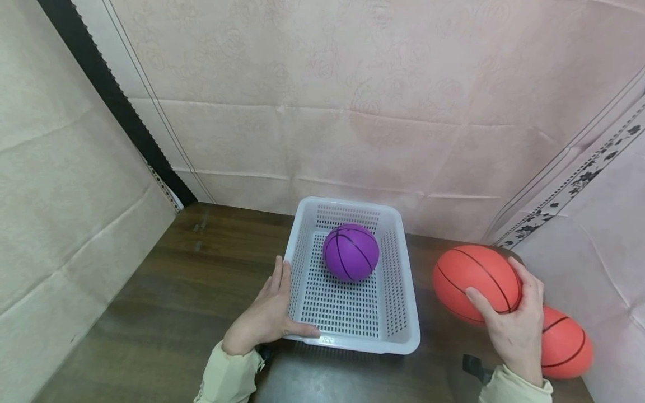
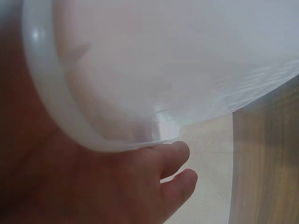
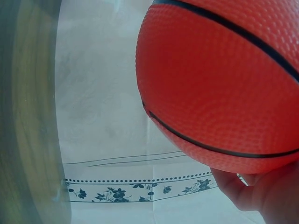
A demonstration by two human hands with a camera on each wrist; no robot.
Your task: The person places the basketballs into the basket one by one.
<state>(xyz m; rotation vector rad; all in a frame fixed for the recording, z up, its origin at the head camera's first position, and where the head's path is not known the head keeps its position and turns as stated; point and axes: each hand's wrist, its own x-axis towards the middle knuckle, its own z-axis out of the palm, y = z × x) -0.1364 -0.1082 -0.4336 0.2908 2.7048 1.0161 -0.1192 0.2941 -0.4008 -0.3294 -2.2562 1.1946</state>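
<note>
My right hand (image 1: 519, 330) grips a red-orange toy basketball (image 1: 476, 282), thumb on the near side and fingers round its right side. In the right wrist view the red-orange basketball (image 3: 219, 88) fills the upper right, with part of the hand below it. A second red-orange ball (image 1: 566, 344) sits just right of that hand, partly hidden by it. My left hand (image 1: 264, 313) rests at the near left corner of a white perforated plastic basket (image 1: 410, 313), fingers straight along its outer side, thumb over the front rim. Inside the basket lies a purple basketball (image 1: 351, 253).
The basket and balls are on a dark wooden table (image 1: 166, 313). Pale patterned sheeting (image 1: 322, 101) rises behind the table and along both sides. A black strip (image 1: 121, 106) runs down the back left corner. Floral trim (image 1: 579, 182) marks the back right.
</note>
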